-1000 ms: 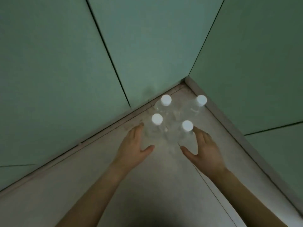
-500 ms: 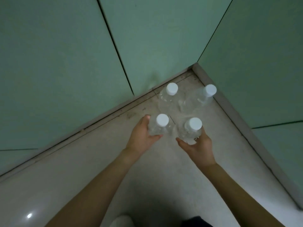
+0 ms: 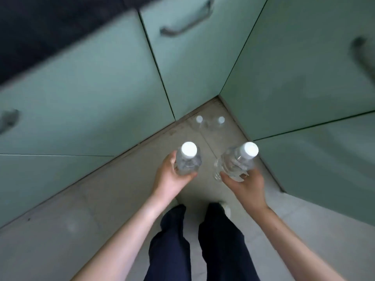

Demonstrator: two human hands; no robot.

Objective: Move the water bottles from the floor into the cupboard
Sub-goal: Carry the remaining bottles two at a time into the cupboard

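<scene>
So the person's standing in the corner of the kitchen with a clear water bottle in each hand. The left hand (image 3: pixel 172 178) is wrapped round the left bottle (image 3: pixel 188 162), white cap pointing up. The right hand (image 3: pixel 248 184) grips the right bottle (image 3: pixel 236 164) low on its body, and that one leans with its cap off to the right. Both are held up off the floor (image 3: pixel 81 220), out in front of the dark trousers (image 3: pixel 203 244). The left floor bottle (image 3: pixel 199 120) and the right floor bottle (image 3: pixel 221 120) stand side by side, tucked into the corner where the mint-green cupboard fronts (image 3: pixel 101 98) meet. There's a dark bar handle (image 3: pixel 186 22) up top, a bit blurry.
</scene>
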